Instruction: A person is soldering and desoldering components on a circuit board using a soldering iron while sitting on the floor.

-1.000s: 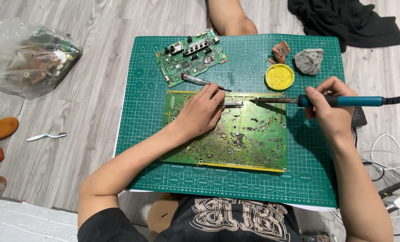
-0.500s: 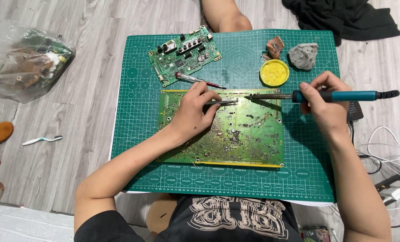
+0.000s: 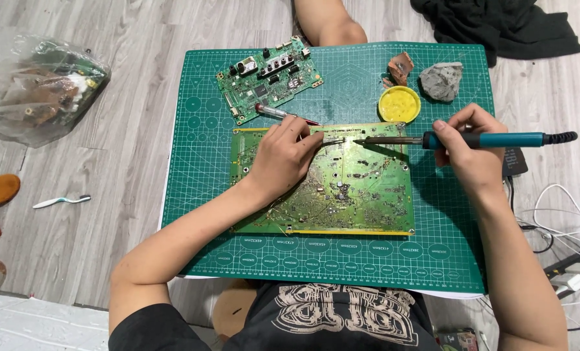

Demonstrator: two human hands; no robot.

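Observation:
A large green circuit board [image 3: 355, 188] lies solder side up on a green cutting mat [image 3: 199, 175]. My left hand [image 3: 280, 159] rests on the board's upper left and pinches metal tweezers [image 3: 332, 140] whose tips point right. My right hand [image 3: 472, 153] grips a teal-handled soldering iron [image 3: 478, 139]. Its tip [image 3: 358, 140] is at the board's top edge, close to the tweezer tips.
A smaller circuit board [image 3: 267, 79] and a pen-like tool [image 3: 283, 114] lie at the mat's top. A round yellow tin [image 3: 399, 104], a brown scrap [image 3: 402, 67] and a grey lump [image 3: 441, 80] sit top right. A plastic bag [image 3: 33, 84], a toothbrush [image 3: 61, 201] and cables [image 3: 563, 221] lie on the floor.
The view has shifted slightly. The soldering iron tip has stayed near the tweezer tips at the board's top edge, and both hands keep their grips.

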